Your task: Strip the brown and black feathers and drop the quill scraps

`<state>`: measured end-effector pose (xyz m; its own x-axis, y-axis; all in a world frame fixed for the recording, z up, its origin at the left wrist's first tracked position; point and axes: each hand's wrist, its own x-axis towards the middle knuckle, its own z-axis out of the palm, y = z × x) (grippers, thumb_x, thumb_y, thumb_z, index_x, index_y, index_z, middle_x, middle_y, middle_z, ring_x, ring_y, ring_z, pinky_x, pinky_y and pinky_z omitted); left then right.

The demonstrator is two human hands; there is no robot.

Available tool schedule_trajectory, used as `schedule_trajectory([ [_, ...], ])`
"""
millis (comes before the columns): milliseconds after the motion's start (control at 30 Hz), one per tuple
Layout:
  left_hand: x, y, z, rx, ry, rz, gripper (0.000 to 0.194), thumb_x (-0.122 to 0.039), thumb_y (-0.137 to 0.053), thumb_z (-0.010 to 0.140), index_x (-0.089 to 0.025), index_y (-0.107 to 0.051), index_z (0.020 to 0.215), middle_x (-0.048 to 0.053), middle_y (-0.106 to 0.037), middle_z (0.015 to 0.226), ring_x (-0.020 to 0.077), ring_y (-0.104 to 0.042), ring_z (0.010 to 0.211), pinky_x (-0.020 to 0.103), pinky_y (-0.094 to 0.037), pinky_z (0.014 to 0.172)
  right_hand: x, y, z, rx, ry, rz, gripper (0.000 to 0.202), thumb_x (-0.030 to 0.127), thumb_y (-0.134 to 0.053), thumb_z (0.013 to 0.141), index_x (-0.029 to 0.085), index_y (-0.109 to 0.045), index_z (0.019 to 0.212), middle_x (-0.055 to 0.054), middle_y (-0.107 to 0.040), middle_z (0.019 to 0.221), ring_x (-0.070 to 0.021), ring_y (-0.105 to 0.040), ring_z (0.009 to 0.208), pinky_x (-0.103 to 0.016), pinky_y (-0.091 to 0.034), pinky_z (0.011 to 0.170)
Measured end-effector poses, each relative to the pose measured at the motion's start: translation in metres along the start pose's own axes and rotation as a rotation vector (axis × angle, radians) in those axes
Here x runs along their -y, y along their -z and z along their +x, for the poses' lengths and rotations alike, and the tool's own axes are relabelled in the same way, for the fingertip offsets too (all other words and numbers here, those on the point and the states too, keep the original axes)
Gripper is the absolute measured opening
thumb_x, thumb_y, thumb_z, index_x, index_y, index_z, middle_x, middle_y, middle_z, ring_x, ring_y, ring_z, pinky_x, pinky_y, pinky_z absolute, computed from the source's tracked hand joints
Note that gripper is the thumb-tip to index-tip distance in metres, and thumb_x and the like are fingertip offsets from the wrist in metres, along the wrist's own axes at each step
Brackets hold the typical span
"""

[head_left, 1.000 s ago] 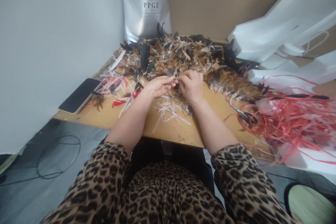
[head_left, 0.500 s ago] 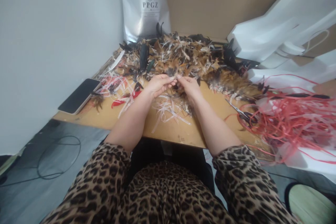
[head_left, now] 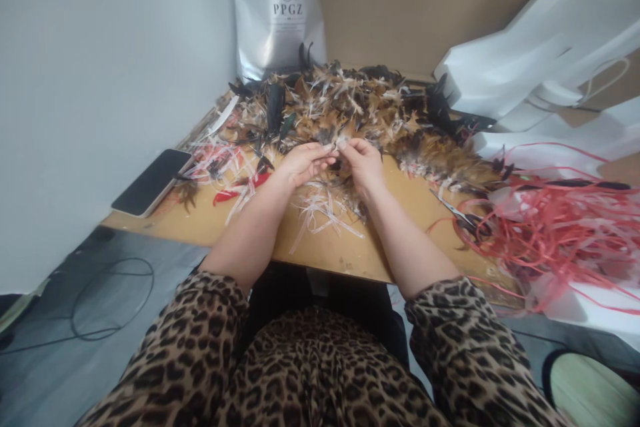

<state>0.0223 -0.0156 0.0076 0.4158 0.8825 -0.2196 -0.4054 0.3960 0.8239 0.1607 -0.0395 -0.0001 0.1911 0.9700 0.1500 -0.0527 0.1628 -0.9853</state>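
My left hand (head_left: 311, 163) is closed in a pinch, thumb against forefinger, at the front of the feather pile (head_left: 345, 97). Almost touching it, my right hand (head_left: 363, 159) pinches from the other side. A small pale and brown feather (head_left: 342, 139) shows at the meeting fingertips; much of it is hidden by the fingers, and it blends with the heap behind. Beneath my hands lies a loose tangle of clear plastic strips (head_left: 320, 208) on the wooden table (head_left: 345, 256), with some feathers among them.
A phone (head_left: 151, 183) lies at the left edge, near red feathers (head_left: 227, 196) and pink-white strips (head_left: 215, 161). To the right are scissors (head_left: 463, 215) and a big tangle of red ribbon (head_left: 560, 233). A silver bag (head_left: 280, 33) stands behind; white plastic sheeting (head_left: 505, 70) hangs at right.
My right hand has shifted slightly, with its fingertips lifted a little and more fluff showing between them. The left hand is nearly where it was.
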Motion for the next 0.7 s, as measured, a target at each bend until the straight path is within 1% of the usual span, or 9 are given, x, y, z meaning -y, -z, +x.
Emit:
schedule_trajectory([
  [100,0.0019,0.0018,0.0021,0.028,0.002,0.018,0.002,-0.009,-0.065,0.077,-0.007,-0.064,0.076,0.007,-0.07,0.07,0.0065,-0.064,0.056,0.011,-0.046,0.048,-0.0011,-0.0012,-0.0016,-0.01,0.055,-0.026,0.033,0.05,-0.068,0.066,0.02,-0.055,0.071,0.004,-0.057,0.063,-0.0077,-0.049,0.055,-0.021,-0.041,0.054],
  [233,0.0039,0.0022,0.0032,0.043,-0.01,0.061,0.003,-0.009,-0.066,0.075,-0.006,-0.064,0.075,0.006,-0.069,0.069,0.0061,-0.064,0.055,0.011,-0.046,0.049,-0.0005,-0.0022,-0.0034,-0.004,0.082,-0.022,0.028,0.046,-0.067,0.068,0.02,-0.057,0.071,0.003,-0.06,0.065,-0.0102,-0.056,0.062,-0.024,-0.046,0.063],
  [400,0.0043,0.0008,0.002,0.009,-0.053,0.115,0.012,-0.011,-0.072,0.07,-0.007,-0.061,0.068,0.007,-0.069,0.067,0.0069,-0.064,0.054,0.012,-0.047,0.05,0.0002,-0.0019,-0.0032,-0.01,0.061,-0.043,0.027,0.044,-0.069,0.066,0.02,-0.058,0.071,0.003,-0.06,0.065,-0.011,-0.056,0.063,-0.025,-0.047,0.064],
  [500,0.0036,0.0003,0.002,0.004,-0.07,0.132,0.014,-0.013,-0.073,0.069,-0.008,-0.06,0.069,0.006,-0.069,0.067,0.0073,-0.064,0.054,0.012,-0.047,0.05,-0.0012,-0.0001,-0.0018,0.008,0.073,-0.047,0.027,0.045,-0.067,0.068,0.02,-0.058,0.075,0.002,-0.062,0.071,-0.0118,-0.058,0.066,-0.026,-0.048,0.067],
  [600,0.0021,0.0003,0.0025,-0.024,-0.072,0.1,0.014,-0.016,-0.072,0.071,-0.009,-0.059,0.071,0.005,-0.069,0.067,0.0077,-0.065,0.056,0.012,-0.047,0.051,-0.0032,0.0032,-0.0005,0.033,0.176,-0.146,0.028,0.043,-0.066,0.07,0.021,-0.06,0.085,-0.001,-0.064,0.082,-0.0134,-0.06,0.073,-0.028,-0.048,0.071],
  [700,0.0023,0.0007,0.0031,-0.041,-0.072,0.04,0.013,-0.017,-0.069,0.074,-0.009,-0.059,0.073,0.005,-0.069,0.069,0.007,-0.065,0.058,0.014,-0.049,0.055,-0.0026,0.0064,-0.0018,0.047,0.358,-0.407,0.03,0.039,-0.064,0.073,0.02,-0.061,0.095,-0.004,-0.064,0.092,-0.015,-0.059,0.077,-0.03,-0.047,0.075],
])
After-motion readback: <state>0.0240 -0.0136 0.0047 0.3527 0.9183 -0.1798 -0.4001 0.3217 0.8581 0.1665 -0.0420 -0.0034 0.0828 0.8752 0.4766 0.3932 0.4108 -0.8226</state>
